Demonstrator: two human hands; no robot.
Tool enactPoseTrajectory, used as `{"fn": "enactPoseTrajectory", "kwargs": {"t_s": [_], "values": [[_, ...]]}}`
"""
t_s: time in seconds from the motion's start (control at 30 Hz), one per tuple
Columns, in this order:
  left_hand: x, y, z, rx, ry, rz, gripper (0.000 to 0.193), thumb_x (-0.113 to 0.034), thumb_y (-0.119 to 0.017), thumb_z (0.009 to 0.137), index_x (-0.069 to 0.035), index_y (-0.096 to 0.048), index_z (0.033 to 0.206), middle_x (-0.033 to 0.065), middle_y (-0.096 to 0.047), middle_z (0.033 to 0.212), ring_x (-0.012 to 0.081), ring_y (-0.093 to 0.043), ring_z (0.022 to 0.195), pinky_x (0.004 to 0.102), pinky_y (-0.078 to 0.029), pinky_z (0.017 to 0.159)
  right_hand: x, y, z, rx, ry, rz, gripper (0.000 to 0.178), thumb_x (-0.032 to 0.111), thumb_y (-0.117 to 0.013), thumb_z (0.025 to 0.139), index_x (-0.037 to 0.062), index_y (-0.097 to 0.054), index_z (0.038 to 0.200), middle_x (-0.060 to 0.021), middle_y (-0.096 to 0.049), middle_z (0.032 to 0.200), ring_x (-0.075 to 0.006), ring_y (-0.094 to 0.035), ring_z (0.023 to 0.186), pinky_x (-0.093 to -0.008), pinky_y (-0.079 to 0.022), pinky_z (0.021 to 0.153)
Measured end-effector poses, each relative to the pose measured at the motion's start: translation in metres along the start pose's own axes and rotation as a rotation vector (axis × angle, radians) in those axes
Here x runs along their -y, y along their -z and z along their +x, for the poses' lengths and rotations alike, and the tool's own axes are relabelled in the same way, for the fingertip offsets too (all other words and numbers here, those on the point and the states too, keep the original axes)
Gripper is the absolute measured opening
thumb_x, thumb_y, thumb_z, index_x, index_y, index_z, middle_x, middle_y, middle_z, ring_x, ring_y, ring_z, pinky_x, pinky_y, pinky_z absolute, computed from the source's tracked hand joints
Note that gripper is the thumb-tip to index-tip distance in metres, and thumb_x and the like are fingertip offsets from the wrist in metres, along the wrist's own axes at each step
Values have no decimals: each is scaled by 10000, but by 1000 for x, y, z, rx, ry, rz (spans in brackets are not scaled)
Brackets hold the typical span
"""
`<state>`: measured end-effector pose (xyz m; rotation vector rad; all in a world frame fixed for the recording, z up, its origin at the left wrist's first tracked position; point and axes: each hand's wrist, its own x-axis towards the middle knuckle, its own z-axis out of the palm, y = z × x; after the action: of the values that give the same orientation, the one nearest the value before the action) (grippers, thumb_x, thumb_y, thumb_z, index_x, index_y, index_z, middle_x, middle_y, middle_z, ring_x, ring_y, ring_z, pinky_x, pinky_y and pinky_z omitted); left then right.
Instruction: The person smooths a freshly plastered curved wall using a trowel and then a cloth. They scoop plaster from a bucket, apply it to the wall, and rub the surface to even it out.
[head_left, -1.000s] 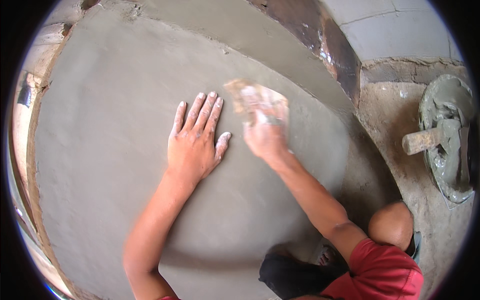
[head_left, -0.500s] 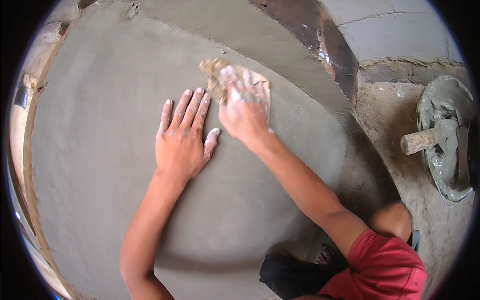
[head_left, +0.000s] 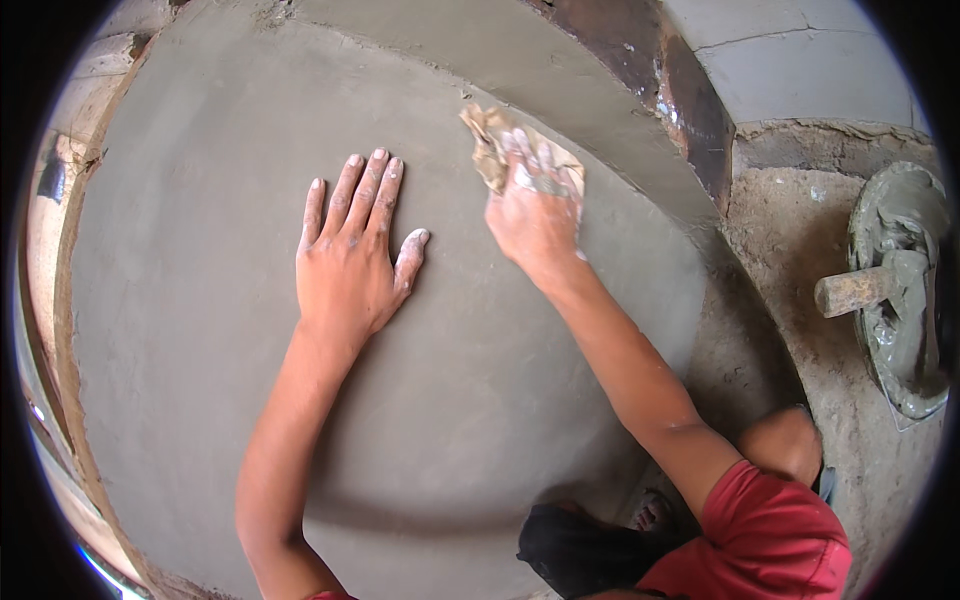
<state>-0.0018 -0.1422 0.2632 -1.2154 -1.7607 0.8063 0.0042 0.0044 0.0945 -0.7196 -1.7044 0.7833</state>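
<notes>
A wide grey plastered surface (head_left: pixel 450 420), smooth and damp-looking, fills most of the view. Flat against it lies my left hand (head_left: pixel 350 265), holding nothing, its fingers stretched out and slightly spread. Pale residue coats its fingertips and thumb. To the right, my right hand (head_left: pixel 535 215) presses a crumpled tan sheet, paper or cloth (head_left: pixel 487 145), onto the plaster close to its upper right edge. Its whitened fingers lie over the sheet and are a little blurred. Part of the sheet bunches out to the left of the fingers; the rest is hidden under the palm.
At the right, a rounded tub (head_left: pixel 885 360) of wet grey mortar holds a tool with a stubby wooden handle (head_left: pixel 853 292). A dark stained strip (head_left: pixel 640 60) runs along the upper right. Rough boards (head_left: pixel 60 215) edge the left side. My bent knee (head_left: pixel 783 447) shows lower right.
My right hand has slid to the right with the tan sheet, along the plaster. My left hand sits slightly higher and further left in the view, still flat.
</notes>
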Motion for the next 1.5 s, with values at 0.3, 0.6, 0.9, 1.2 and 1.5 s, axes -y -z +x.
{"fn": "enactPoseTrajectory", "kwargs": {"t_s": [0.3,0.6,0.9,1.2,1.5], "values": [[2,-13,-2,-47,42,32,689,-463,-510,1051,-132,-377,1641,37,-382,1699,249,-312,1582,483,-202,1322,28,-6,4,-108,221,58,622,229,-618,961,65,-500,1550,-121,-490,1625,-390,-449,1492,-541,-375,1204],[6,-24,0,-49,80,46,721,-494,-509,1048,-126,-358,1650,32,-352,1715,232,-267,1601,472,-171,1334,22,14,-11,212,2,-12,674,254,-575,980,96,-417,1616,-98,-432,1671,-455,-427,1495,-600,-332,1224],[6,-18,1,-59,72,42,734,-510,-511,1046,-112,-362,1645,39,-338,1722,236,-255,1606,472,-166,1333,12,10,7,238,-164,-1,647,197,-532,996,56,-401,1614,-113,-435,1666,-467,-418,1495,-583,-362,1203],[4,-14,5,-32,60,93,731,-512,-490,1059,-111,-345,1653,43,-336,1723,241,-256,1607,475,-161,1332,32,5,30,33,-19,58,659,217,-539,980,61,-416,1608,-114,-455,1654,-476,-464,1459,-567,-388,1196],[1,0,8,48,37,129,735,-502,-510,1052,-105,-350,1651,52,-341,1721,257,-251,1609,494,-161,1328,47,22,14,180,71,155,698,212,-547,964,81,-388,1631,-102,-400,1691,-482,-407,1500,-582,-364,1208]]}}
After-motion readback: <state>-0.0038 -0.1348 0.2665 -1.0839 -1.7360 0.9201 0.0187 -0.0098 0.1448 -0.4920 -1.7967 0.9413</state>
